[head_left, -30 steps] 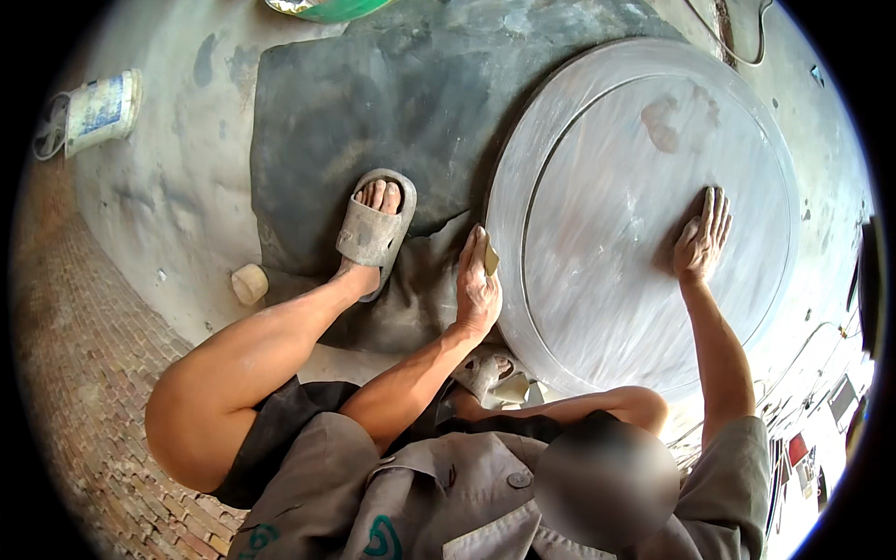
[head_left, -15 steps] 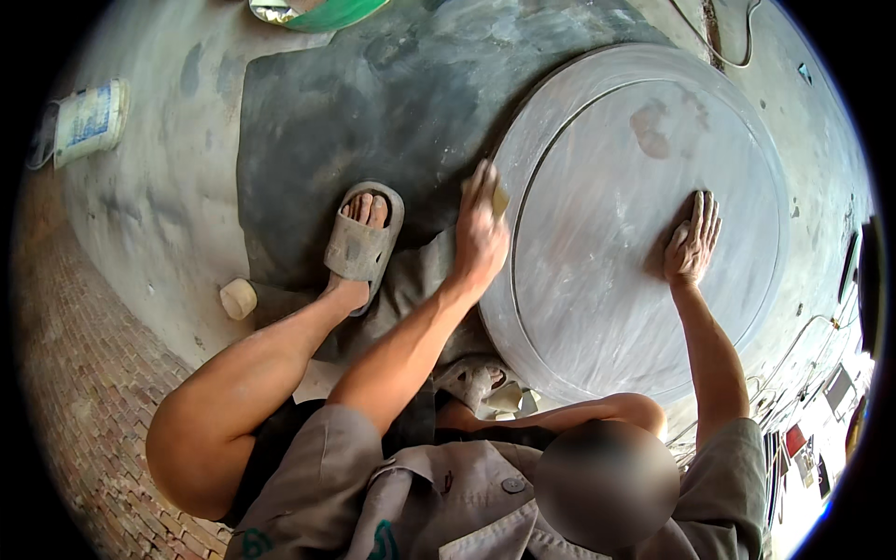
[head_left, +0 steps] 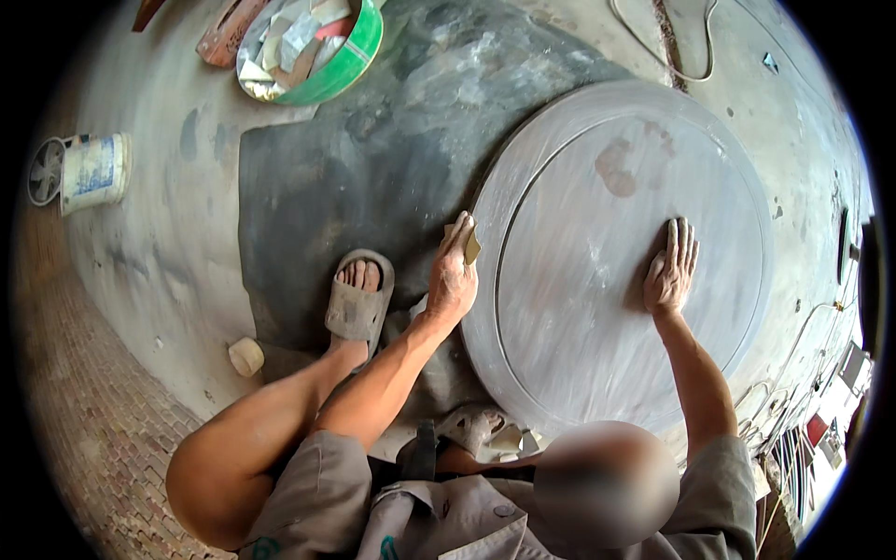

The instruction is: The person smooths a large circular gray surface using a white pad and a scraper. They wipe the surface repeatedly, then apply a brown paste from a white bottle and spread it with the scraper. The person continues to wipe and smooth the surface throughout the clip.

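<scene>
A large grey round disc [head_left: 579, 308], with a groove running inside its rim, lies in front of me. At its left edge my left hand [head_left: 454, 280] is closed on a small folded tan piece of sandpaper [head_left: 473, 245], which is against or very near the rim. Dust whitens those fingers. My right hand [head_left: 670, 269] rests flat on the right part of the disc's face, fingers stretched out, holding nothing. A brownish damp-looking mark [head_left: 616, 168] shows on the far part of the face.
A green round tub [head_left: 359, 56] with scraps of paper stands at the far left. Further left lies a white bucket [head_left: 98, 173]. A pale roll [head_left: 246, 357] is near my sandalled foot [head_left: 359, 299]. A dark sheet [head_left: 317, 177] covers the floor; a cable [head_left: 711, 47] lies beyond the disc.
The view has shifted, so the disc appears lower and more of the green tub shows. My left hand has moved nearer along the disc's left rim with the sandpaper. My right hand stays flat.
</scene>
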Tool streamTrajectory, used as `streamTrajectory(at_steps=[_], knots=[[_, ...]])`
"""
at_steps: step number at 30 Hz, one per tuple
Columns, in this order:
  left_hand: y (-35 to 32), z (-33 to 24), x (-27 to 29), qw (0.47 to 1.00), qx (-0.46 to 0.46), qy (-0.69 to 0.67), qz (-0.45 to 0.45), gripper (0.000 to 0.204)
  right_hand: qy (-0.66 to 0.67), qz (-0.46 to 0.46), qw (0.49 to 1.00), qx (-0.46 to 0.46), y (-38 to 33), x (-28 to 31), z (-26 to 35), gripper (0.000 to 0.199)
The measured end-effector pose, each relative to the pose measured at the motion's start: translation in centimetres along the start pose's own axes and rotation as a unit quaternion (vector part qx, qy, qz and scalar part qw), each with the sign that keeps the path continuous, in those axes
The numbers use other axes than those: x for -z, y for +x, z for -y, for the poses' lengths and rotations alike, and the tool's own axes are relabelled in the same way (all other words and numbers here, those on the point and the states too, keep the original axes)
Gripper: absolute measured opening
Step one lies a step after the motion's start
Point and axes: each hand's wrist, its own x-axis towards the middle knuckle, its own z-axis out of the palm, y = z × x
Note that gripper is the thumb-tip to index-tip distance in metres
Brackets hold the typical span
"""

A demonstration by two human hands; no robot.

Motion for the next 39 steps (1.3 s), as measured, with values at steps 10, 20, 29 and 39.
streamTrajectory(at_steps=[10,20,29,39], knots=[[4.9,-1.5,-0.2,0.998,0.026,-0.030,0.051,0.039,-0.006,0.017,1.000,-0.015,-0.8,0.6,0.1,0.068],[17.8,-3.8,-4.5,0.993,-0.074,0.015,0.094,0.041,0.007,0.025,0.999,-0.028,0.3,0.9,0.6,0.066],[24.7,-8.6,-6.1,0.982,-0.019,0.021,0.187,0.041,0.020,0.025,0.999,-0.031,0.8,1.4,0.9,0.064],[23.8,-6.0,-5.1,0.979,-0.001,-0.053,0.197,0.046,0.026,0.031,0.998,-0.052,0.3,1.7,0.9,0.067]])
